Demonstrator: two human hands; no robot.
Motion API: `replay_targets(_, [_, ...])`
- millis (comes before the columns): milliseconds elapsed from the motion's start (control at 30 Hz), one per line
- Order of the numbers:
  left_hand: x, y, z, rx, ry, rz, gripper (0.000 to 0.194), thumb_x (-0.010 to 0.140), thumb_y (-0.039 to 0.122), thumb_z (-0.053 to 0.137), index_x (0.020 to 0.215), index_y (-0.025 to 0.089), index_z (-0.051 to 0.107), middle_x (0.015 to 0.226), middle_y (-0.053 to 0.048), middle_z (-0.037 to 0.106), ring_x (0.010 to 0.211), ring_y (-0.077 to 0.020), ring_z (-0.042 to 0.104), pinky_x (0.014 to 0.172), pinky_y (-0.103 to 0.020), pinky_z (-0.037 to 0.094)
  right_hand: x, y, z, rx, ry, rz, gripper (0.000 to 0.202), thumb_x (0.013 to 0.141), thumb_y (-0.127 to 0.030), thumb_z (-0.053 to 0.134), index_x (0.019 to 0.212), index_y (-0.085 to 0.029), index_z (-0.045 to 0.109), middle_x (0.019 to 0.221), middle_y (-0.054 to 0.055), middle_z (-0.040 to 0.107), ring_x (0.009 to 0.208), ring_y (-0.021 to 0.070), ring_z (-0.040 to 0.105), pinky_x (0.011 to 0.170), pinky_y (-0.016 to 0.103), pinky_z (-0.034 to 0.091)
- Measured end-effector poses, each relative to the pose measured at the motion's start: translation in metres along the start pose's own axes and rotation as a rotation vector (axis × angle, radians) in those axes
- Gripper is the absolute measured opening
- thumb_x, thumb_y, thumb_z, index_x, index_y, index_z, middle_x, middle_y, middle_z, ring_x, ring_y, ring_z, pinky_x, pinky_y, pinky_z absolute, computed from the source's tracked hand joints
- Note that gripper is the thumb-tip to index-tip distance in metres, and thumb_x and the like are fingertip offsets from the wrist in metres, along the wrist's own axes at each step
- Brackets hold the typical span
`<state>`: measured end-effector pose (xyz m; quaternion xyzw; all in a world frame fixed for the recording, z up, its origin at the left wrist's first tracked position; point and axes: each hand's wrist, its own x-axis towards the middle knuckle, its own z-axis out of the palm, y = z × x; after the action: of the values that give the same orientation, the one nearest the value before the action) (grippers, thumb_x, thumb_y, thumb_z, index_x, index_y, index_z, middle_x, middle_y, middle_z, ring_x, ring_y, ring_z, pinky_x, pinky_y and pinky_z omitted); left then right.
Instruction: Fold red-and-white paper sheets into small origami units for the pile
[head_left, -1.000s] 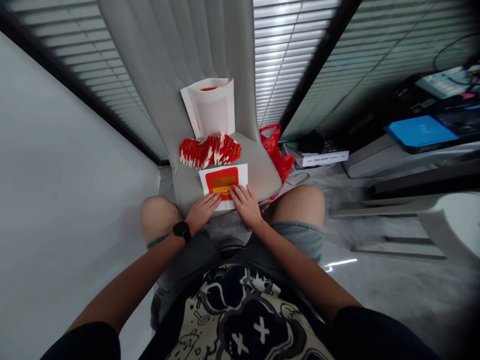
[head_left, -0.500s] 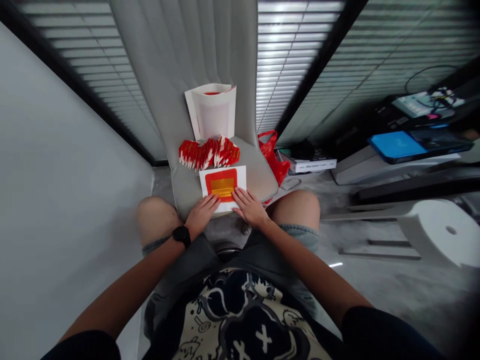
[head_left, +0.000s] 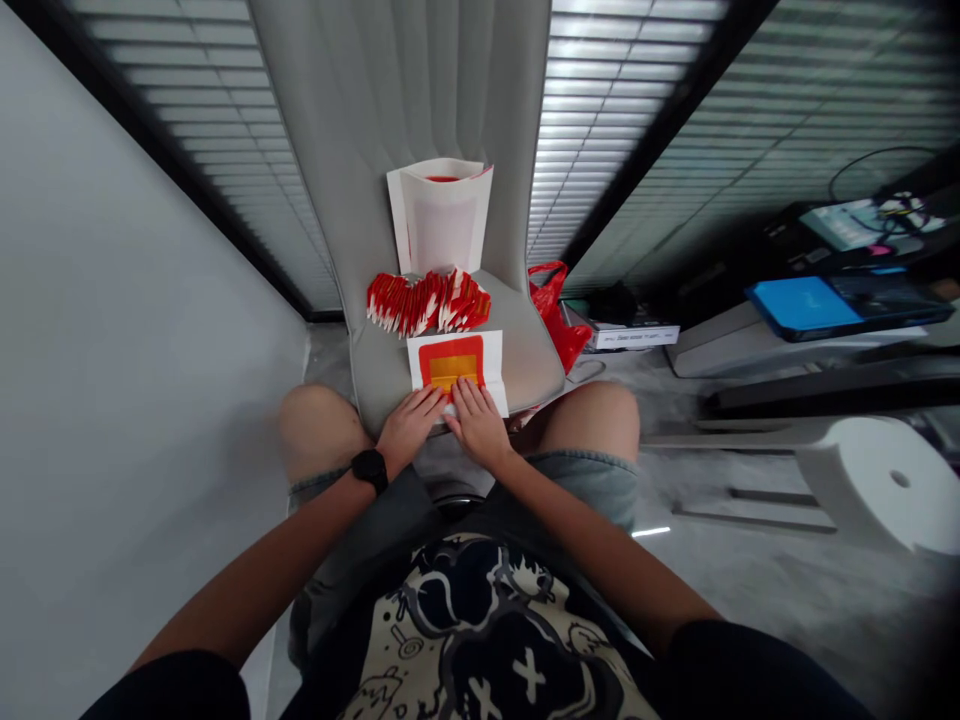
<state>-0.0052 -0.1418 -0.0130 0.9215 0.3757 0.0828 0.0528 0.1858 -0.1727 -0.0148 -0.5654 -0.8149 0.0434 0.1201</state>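
Note:
On the front of a grey chair seat [head_left: 525, 345] lies a white paper sheet [head_left: 491, 360] bearing a red, round-cornered shape with a gold panel in its middle. My left hand [head_left: 411, 425] rests flat on the sheet's near left part, fingers stretched out. Beside it, my right hand [head_left: 476, 422] lies with extended fingers over the lower edge of the gold panel, the two hands nearly touching. Just behind the sheet spreads a row of folded red and white paper pieces [head_left: 427, 303]. Farther back, a curved stack of white sheets [head_left: 442, 225] leans against the backrest.
A red plastic bag [head_left: 555, 315] sits on the floor right of the chair, next to a flat white box [head_left: 634, 335]. Farther right are a white stool [head_left: 877, 480] and a blue box [head_left: 802, 303]. A wall [head_left: 150, 350] borders the left side.
My right hand has slid left across the sheet, closer to my left hand, and now covers the red shape's lower right part. The whole view has shifted slightly.

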Motion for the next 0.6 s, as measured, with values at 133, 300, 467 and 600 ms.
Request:
replay_targets(133, [-0.006,0.000,-0.001,0.000,0.021,-0.048,0.050,0.096,0.010,0.040,0.146,0.010,0.049,0.152,-0.014,0.050,0.145,-0.0255,0.041,0.121,-0.044,0.035,-0.006,0.025,0.006,-0.005,-0.027,-0.035,0.065,0.104,-0.046,0.039,0.156,-0.006,0.033,0.163,0.016,0.029,0.153,0.0271,0.025,0.125,0.046,0.024])
replay_targets(300, [-0.013,0.003,-0.006,0.010,0.021,-0.149,0.055,0.093,0.010,0.042,0.148,0.008,0.046,0.152,-0.018,0.048,0.145,-0.0269,0.042,0.120,-0.046,0.036,-0.019,0.042,0.000,0.002,-0.005,0.066,0.064,0.105,-0.044,0.036,0.158,-0.009,0.029,0.163,0.016,0.030,0.153,0.0268,0.025,0.123,0.049,0.025])
replay_targets(467, [-0.014,0.011,-0.009,0.048,-0.005,-0.228,0.056,0.093,0.012,0.043,0.149,0.009,0.045,0.154,-0.017,0.046,0.145,-0.0279,0.042,0.120,-0.047,0.035,-0.022,0.047,0.000,0.008,0.019,0.166,0.063,0.105,-0.043,0.034,0.157,-0.008,0.031,0.162,0.016,0.033,0.150,0.0288,0.030,0.122,0.051,0.024])
replay_targets(600, [-0.013,0.013,-0.006,0.065,-0.026,-0.249,0.057,0.092,0.011,0.042,0.149,0.006,0.045,0.154,-0.017,0.046,0.147,-0.0279,0.039,0.121,-0.047,0.034,-0.022,0.046,0.002,0.025,0.030,0.173,0.065,0.104,-0.045,0.037,0.157,-0.008,0.031,0.161,0.018,0.034,0.150,0.0297,0.031,0.122,0.052,0.024])
